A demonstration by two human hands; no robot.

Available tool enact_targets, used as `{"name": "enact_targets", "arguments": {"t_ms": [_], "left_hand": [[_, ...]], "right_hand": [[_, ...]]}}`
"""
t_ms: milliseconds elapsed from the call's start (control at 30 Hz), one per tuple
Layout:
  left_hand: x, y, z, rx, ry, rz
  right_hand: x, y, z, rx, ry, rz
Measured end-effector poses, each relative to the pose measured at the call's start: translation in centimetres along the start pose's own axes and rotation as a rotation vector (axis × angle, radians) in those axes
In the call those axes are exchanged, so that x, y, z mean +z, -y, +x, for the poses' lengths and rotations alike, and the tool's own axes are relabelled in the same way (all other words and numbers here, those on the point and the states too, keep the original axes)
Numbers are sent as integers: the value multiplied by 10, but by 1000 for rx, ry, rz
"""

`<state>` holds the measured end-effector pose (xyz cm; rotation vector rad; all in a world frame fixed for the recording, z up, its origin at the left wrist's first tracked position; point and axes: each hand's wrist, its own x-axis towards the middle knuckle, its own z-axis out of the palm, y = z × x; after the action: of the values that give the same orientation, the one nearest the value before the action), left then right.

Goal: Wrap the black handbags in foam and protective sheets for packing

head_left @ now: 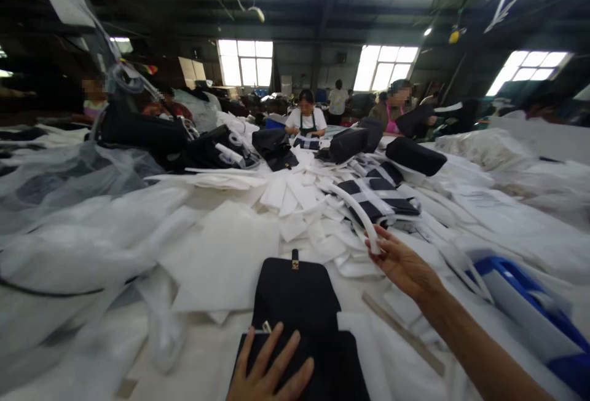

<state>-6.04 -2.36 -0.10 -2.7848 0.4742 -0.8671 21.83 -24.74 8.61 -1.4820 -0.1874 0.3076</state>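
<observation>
A black handbag (297,293) lies on the table in front of me with its flap folded away from me. A small gold-coloured clasp (295,261) shows on the flap's tab. My left hand (271,367) rests flat on the bag's body, fingers spread. Out to the right, my right hand (399,259) pinches the near end of a curved white foam strip (357,207). That strip's far end reaches over the loose white foam pieces beside another black bag (380,198) wrapped with white bands.
White foam sheets (225,253) lie left of the handbag, near crumpled clear plastic (87,229). A blue and white container (525,296) stands at right. Several black bags (350,142) lie farther back. Across the table a person (306,119) works with their hands; other people are around.
</observation>
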Motion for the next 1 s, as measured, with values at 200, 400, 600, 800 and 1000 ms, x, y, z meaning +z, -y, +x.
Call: {"name": "enact_targets", "arguments": {"t_ms": [200,400,600,800,1000], "left_hand": [[-40,-1,12,-206,388,-325],[-45,-6,13,-264,347,-507],[-45,-11,22,-346,274,-512],[-38,-19,22,-373,240,-326],[-34,-20,18,-331,223,-82]], "right_hand": [[40,-8,-109,-24,436,-343],[59,-32,-114,-319,383,-717],[61,-37,-102,-431,549,-1011],[65,-20,-117,-537,615,-1163],[78,-27,-139,-692,413,-1213]]}}
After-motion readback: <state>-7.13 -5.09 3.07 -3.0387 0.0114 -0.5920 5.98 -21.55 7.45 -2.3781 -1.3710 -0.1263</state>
